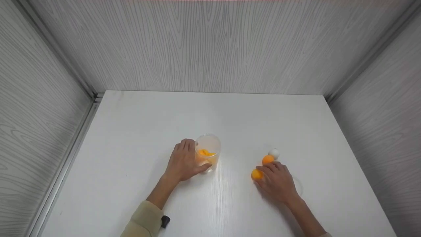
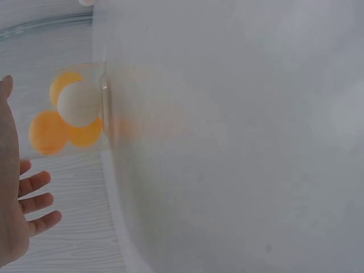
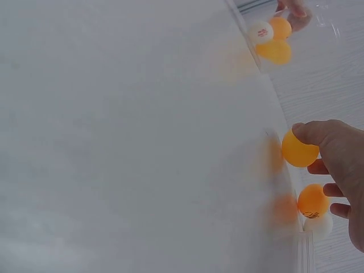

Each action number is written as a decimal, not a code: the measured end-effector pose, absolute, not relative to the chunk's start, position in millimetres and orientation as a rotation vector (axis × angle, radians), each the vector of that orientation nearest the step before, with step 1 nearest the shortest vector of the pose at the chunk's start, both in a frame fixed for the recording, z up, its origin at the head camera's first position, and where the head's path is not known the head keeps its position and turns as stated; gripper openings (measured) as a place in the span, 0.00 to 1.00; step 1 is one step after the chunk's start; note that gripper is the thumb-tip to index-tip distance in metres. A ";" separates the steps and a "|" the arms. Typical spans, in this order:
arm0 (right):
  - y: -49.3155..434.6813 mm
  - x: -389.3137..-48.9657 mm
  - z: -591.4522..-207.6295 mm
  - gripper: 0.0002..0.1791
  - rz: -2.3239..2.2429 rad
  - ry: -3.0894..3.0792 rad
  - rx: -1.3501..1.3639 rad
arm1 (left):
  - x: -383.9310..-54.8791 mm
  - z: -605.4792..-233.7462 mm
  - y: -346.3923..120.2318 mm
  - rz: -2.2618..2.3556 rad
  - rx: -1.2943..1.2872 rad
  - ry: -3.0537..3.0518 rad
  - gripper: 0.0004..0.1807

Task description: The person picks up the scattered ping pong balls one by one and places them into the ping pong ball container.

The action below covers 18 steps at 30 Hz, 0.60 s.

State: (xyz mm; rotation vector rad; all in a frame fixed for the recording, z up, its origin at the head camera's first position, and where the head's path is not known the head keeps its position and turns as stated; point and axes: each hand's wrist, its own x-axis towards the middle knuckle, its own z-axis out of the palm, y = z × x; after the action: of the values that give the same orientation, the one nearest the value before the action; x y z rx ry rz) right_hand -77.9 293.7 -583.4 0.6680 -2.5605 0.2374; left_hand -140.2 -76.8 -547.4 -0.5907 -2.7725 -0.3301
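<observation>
My left hand [image 1: 185, 162] grips a clear plastic cup [image 1: 208, 141] standing upright on the table, thumb along the near side and fingers round the left and back. Inside it sit several table tennis balls, including a white ball [image 2: 79, 104] and an orange ball [image 2: 48, 132]. To the right, my right hand [image 1: 278, 182] pinches an orange table tennis ball [image 3: 300, 149] between thumb and forefinger, low over the table. Just beyond those fingers lie another orange ball [image 1: 267, 160] and a white ball [image 1: 274, 153], close together.
A clear round lid or dish [image 1: 299, 186] lies partly hidden beside my right hand; its rim [image 3: 305, 253] shows in the right wrist view. Wood-grain panels [image 1: 210, 46] enclose the white table [image 1: 148, 115] at the back and both sides. A small black object [image 1: 165, 221] is by the left sleeve.
</observation>
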 end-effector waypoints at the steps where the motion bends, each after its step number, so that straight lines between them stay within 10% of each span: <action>1: 293.9 -78.1 -583.9 0.27 0.246 -2.560 0.667 | -140.4 -547.7 -76.9 -0.325 -0.593 -2.770 0.48; 18: 293.8 -79.6 -587.7 0.25 0.382 -2.547 0.675 | -141.2 -550.3 -77.9 -0.313 -0.602 -2.747 0.47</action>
State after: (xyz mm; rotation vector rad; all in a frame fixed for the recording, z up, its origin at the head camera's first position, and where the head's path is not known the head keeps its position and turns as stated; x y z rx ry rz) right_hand -79.6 293.8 -587.7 0.6748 -2.5472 0.3818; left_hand -141.2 -77.9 -550.3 -0.6024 -2.7474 -0.3132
